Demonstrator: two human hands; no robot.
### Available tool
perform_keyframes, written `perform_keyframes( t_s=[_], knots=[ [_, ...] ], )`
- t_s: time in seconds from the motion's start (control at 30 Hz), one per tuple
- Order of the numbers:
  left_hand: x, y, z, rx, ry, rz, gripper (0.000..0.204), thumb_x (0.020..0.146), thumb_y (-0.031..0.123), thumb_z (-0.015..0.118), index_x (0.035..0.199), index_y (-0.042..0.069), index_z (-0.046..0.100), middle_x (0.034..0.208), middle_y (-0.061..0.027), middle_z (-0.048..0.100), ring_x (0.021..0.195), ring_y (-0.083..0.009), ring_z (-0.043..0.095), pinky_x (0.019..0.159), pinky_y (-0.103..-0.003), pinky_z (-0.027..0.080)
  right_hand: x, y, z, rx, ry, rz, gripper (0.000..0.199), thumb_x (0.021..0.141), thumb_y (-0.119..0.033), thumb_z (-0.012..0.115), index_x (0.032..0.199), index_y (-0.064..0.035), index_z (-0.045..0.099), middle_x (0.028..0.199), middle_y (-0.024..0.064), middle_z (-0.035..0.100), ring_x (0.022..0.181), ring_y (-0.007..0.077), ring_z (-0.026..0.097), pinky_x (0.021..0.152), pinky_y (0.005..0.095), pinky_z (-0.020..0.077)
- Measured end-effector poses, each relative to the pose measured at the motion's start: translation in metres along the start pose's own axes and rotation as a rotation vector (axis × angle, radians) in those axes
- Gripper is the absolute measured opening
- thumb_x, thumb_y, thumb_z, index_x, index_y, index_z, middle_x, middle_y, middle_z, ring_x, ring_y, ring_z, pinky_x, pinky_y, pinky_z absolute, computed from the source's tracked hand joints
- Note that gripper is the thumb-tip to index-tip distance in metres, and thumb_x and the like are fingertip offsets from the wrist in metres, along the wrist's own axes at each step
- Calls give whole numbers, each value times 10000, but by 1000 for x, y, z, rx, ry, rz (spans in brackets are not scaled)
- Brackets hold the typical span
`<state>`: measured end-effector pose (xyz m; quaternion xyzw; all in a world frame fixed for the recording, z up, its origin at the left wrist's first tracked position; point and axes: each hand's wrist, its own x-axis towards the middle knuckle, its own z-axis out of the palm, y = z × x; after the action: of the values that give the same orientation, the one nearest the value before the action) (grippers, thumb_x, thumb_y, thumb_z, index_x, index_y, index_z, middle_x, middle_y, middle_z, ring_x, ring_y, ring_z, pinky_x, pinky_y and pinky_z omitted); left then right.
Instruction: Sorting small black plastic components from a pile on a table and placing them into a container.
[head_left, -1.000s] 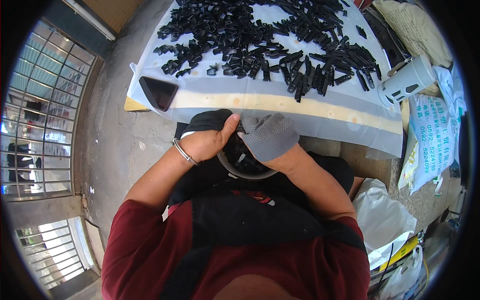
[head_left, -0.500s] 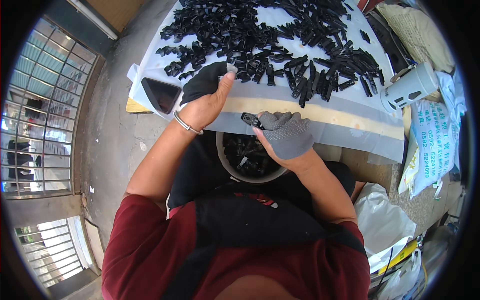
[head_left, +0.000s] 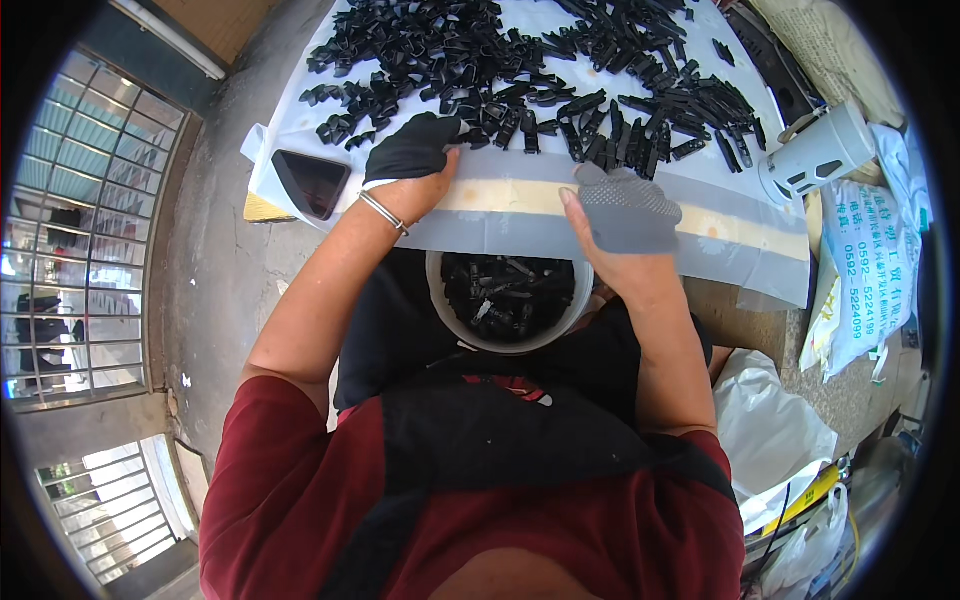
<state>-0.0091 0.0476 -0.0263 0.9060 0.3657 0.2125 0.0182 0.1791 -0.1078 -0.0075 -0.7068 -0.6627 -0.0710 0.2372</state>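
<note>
My left hand (head_left: 412, 162), in a black fingerless glove, is at the near edge of a pile of small curved black plastic pieces (head_left: 425, 45). Its fingers are curled with the thumb close to them, and anything between them is hidden. My right hand (head_left: 628, 212), in a grey dotted glove, hovers over the table's near edge, just short of a pile of long narrow black plastic pieces (head_left: 640, 140). Its thumb stands apart from the fingers, and nothing shows between them. Below the table edge, a round pale bucket (head_left: 437, 300) between my legs holds many black plastic clips (head_left: 510, 290).
White sheeting covers the table (head_left: 520, 225). A dark phone (head_left: 312, 183) lies at its left corner. On the right stand a white cup-like container (head_left: 825, 150) and a printed bag (head_left: 855, 270). A white plastic bag (head_left: 765, 425) sits lower right.
My right hand has moved away from above the bucket to the right and farther up the table; the black clip it held is gone from it. The left hand has shifted slightly onto the pile's edge.
</note>
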Motion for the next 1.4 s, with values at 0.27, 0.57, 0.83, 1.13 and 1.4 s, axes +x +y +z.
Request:
perform_keyframes(
  t_s=[0.27,0.57,0.83,1.13,1.4],
  knots=[
    [9,8,18,63,-40,-18,233,791,239,531,975,100,566,912,-116,594,847,-290,577,720,-386,466,9,18,12,-259,-126,84,214,816,-252,545,895,-72,630,814,132,604,774,311,579,679,411,469],
    [1,-9,13,60,-12,80,236,811,247,499,966,105,607,911,-103,609,838,-284,582,729,-375,471,9,30,4,-262,-108,86,211,824,-198,510,941,-61,618,852,144,612,788,315,576,707,412,468],
    [-3,-8,18,53,91,81,240,816,251,505,979,107,607,919,-102,611,837,-285,585,731,-368,472,8,18,7,-317,-126,88,273,858,-287,495,955,-65,621,930,134,609,845,303,577,745,406,463],
    [-10,9,2,126,-19,-20,232,812,298,525,879,92,609,880,-125,612,813,-289,590,698,-388,474,2,2,-1,291,-18,34,298,834,-277,572,1075,-103,582,912,111,623,824,294,590,710,385,469],
    [-23,38,-43,-478,-755,-99,341,816,368,562,993,82,614,806,-116,642,790,-214,602,724,-296,458,-4,-7,8,393,-37,-329,292,796,-257,627,1033,-88,603,862,104,618,756,276,576,672,346,459]
  ],
)
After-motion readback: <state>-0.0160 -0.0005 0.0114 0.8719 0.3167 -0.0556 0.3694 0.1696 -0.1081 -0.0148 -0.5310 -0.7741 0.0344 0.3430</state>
